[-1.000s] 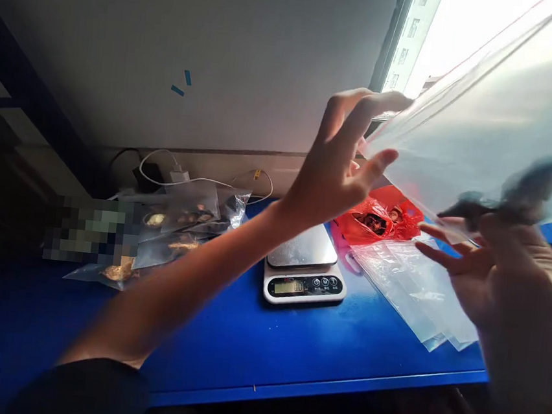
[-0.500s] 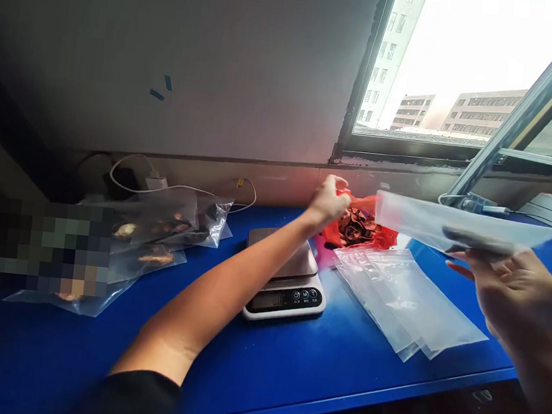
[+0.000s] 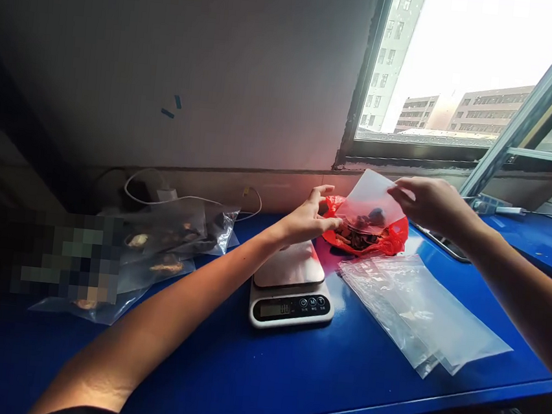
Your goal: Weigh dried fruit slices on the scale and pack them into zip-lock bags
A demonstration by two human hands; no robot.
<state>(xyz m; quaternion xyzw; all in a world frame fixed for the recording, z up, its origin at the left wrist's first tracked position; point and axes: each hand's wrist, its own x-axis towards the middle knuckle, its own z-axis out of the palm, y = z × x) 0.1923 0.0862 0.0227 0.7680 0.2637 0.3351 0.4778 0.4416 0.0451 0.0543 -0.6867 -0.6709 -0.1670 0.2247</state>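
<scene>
Frosted bag point(image 3: 372, 191) hangs tilted over the open red bag point(image 3: 396, 243) near the back edge of the blue bench point(image 3: 202, 369); the fingers of the right hand point(image 3: 426, 199) pinch its upper right part, and a dark piece point(image 3: 377, 215) shows through its lower end; the fingers of the left hand point(image 3: 310, 218) are spread, thumb apart, at the red bag's left rim, and whether they touch it I cannot tell; dried brown pieces point(image 3: 358, 239) fill the red bag.

White scale point(image 3: 247, 305) stands midway along the bench, its panel towards the front edge; flat clear bags point(image 3: 459, 329) lie overlapping to its right, slanting towards that edge; filled bags point(image 3: 169, 249) lie along the left of the bench, partly behind a blurred patch; a white cable point(image 3: 199, 198) loops behind them against the dim grey wall point(image 3: 269, 70), which carries two blue strips point(image 3: 168, 113); bright daylight enters through the window point(image 3: 466, 56) beyond the back right.
</scene>
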